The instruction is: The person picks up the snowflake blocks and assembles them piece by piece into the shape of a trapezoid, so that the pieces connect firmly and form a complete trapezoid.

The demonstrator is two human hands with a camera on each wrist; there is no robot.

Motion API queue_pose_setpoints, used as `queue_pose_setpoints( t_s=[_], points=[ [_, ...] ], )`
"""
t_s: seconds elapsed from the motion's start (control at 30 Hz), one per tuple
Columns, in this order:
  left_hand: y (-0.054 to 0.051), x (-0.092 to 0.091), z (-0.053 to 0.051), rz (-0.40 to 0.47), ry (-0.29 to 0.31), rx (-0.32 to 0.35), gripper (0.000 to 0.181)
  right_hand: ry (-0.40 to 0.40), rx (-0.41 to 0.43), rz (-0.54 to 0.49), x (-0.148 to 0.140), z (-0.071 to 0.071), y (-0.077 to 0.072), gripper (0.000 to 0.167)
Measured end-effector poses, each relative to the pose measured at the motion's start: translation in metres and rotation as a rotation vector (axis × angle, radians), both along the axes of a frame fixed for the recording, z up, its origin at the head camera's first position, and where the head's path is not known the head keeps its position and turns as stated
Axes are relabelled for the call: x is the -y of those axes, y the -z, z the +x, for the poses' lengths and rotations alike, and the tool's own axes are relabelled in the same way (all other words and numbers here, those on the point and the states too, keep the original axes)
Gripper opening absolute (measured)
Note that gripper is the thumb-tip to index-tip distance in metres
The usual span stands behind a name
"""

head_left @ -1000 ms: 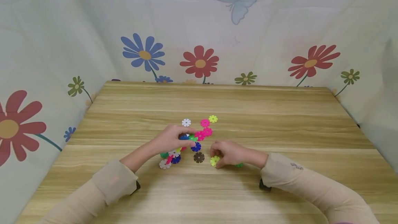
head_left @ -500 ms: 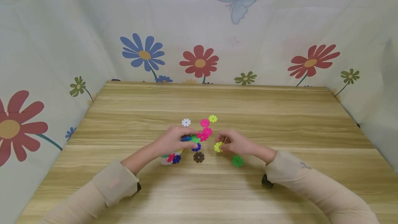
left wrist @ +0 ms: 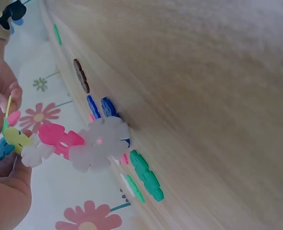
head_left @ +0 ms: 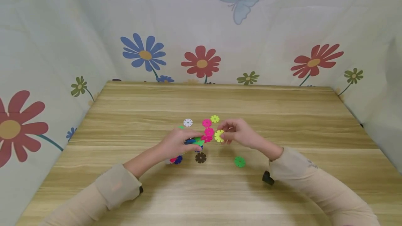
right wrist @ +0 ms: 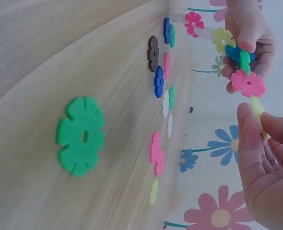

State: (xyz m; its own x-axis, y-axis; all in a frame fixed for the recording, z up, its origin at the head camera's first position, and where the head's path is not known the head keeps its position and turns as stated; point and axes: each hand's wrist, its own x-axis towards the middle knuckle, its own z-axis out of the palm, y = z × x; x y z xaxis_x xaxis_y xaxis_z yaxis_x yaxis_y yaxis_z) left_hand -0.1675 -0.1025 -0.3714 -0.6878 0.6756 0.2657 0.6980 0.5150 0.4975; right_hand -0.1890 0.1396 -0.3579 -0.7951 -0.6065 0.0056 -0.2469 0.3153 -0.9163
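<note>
Above the table, my left hand (head_left: 177, 142) holds a chain of slotted snowflake discs, pinching it near its blue disc (right wrist: 233, 51) and green disc (right wrist: 245, 62). Toward the other end hang a yellow disc (left wrist: 17, 139), a pink disc (left wrist: 60, 140) and white discs (left wrist: 100, 141). A pink disc (right wrist: 249, 83) forms the end facing my right hand (head_left: 242, 133). Between thumb and fingers, that hand pinches a separate yellow disc (right wrist: 258, 115). Its edge meets or nearly meets the pink one; whether the slots engage I cannot tell.
Loose discs lie on the wooden table (head_left: 282, 121): a green one (head_left: 240, 162) below my right hand, a brown one (head_left: 201, 157) in front, and a white one (head_left: 188, 122), pink one (head_left: 206, 123) and yellow one (head_left: 215, 119) behind. A flowered cloth (head_left: 267, 37) hangs around the back and sides.
My right hand has lifted the yellow disc off the table and carried it away from me to the chain's pink end, uncovering the green disc. My left hand has shifted slightly right with the chain.
</note>
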Motion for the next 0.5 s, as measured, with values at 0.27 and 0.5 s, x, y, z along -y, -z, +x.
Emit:
queue_pose_setpoints(
  t_s=[0.27,0.5],
  points=[
    [0.0019,-0.0010,-0.0001,0.024,0.022,-0.043,0.041,0.006,0.043,-0.012,0.0022,0.0000,-0.0025,0.017],
    [0.0033,-0.0021,-0.0004,0.021,0.064,-0.115,0.040,-0.012,0.086,0.001,0.0039,-0.0013,-0.0009,0.020]
  ],
)
